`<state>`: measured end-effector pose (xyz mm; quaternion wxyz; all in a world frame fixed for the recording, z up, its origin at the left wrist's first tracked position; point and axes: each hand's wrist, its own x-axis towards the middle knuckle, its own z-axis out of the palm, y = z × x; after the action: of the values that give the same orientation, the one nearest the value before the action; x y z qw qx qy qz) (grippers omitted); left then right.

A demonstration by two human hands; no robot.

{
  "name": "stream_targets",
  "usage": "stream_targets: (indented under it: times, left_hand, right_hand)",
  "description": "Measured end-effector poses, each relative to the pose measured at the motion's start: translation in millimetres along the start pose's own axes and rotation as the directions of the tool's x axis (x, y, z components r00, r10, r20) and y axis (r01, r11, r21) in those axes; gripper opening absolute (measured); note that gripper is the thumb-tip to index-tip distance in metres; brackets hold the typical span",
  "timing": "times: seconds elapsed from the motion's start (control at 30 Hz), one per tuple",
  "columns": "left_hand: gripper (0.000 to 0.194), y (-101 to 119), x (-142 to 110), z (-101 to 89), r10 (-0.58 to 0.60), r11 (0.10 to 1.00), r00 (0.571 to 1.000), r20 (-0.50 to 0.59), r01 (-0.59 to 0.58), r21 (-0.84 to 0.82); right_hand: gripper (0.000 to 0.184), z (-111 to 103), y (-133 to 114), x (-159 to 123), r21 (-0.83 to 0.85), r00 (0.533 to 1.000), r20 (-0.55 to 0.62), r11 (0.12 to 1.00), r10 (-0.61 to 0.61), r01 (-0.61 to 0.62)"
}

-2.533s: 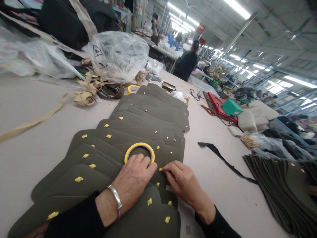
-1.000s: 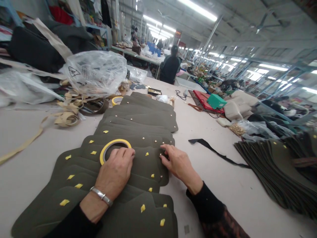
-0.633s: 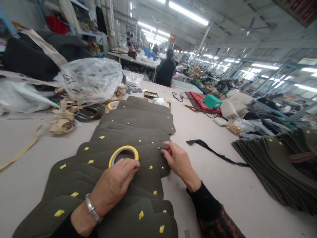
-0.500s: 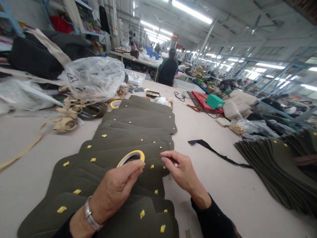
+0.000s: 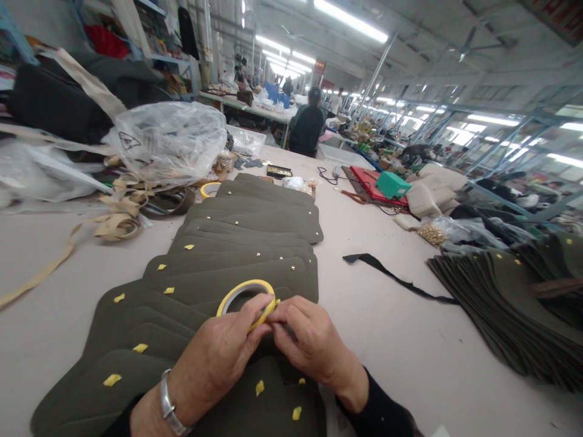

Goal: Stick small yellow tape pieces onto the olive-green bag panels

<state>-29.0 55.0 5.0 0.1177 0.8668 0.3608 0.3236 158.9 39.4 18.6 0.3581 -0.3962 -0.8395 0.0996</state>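
Observation:
My left hand (image 5: 228,343) grips a roll of yellow tape (image 5: 246,285) between thumb and fingers, its ring standing tilted above the fabric. Against the roll's right edge, my right hand (image 5: 310,340) pinches at the tape, its fingertips meeting those of my left hand. Beneath both hands lie overlapping dark olive fabric panels (image 5: 182,315), fanned along the table. Some bear small yellow tape pieces (image 5: 140,348), others small metal studs (image 5: 258,255). Parts of the nearer panels are hidden by my hands.
A second tape roll (image 5: 210,190) lies by the far panels. Coiled tan strips (image 5: 118,224) and a clear plastic bag (image 5: 168,142) are at left. To the right are a black strip (image 5: 392,276), stacked olive panels (image 5: 487,315) and a green box (image 5: 392,185). A person (image 5: 307,124) sits beyond the table.
My right hand has moved left and come up to the tape roll, its fingers now at the tape's edge. The roll has turned slightly in my left hand.

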Motion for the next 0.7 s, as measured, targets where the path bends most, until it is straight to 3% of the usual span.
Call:
stream_targets:
  times: [0.17, 0.3, 0.4, 0.47, 0.53, 0.63, 0.7]
  left_hand:
    - [0.017, 5.3, 2.6, -4.8, -0.003, 0.995, 0.998, 0.060, 0.009, -0.102]
    - [0.019, 6.1, 5.9, -5.1, 0.043, 0.998, 0.999, 0.030, -0.042, -0.052]
    - [0.019, 9.6, 9.9, -3.6, 0.073, 0.997, 0.997, -0.008, -0.073, 0.014]
    - [0.018, 14.9, 12.7, -3.0, 0.102, 0.994, 0.993, -0.051, -0.099, 0.050]
    - [0.015, 20.3, 14.6, -2.1, 0.141, 0.989, 0.985, -0.103, -0.136, 0.049]
    - [0.011, 22.2, 14.4, 1.9, 0.147, 0.988, 0.982, -0.120, -0.141, 0.056]
    - [0.010, 18.2, 13.0, 6.9, 0.106, 0.984, 0.994, -0.021, -0.101, 0.146]
  right_hand:
    - [0.014, 4.8, 0.2, -3.3, -0.079, 0.993, -0.116, 0.997, -0.033, 0.024]
    - [0.016, 6.1, -2.7, -6.3, -0.084, 0.988, -0.155, 0.996, -0.010, -0.004]
    - [0.013, 6.7, -9.5, -3.6, 0.046, 0.962, -0.201, 0.982, 0.187, -0.182]
    - [0.011, 6.1, -11.1, 0.5, 0.267, 0.879, -0.158, 0.876, 0.450, -0.400]
    - [0.009, 3.1, -5.2, 3.5, 0.488, 0.747, -0.054, 0.670, 0.662, -0.559]
    - [0.016, -7.1, 18.1, 0.1, 0.632, 0.612, 0.060, 0.444, 0.789, -0.635]
    - [0.023, -15.6, 36.3, -8.2, 0.600, 0.595, 0.126, 0.417, 0.794, -0.683]
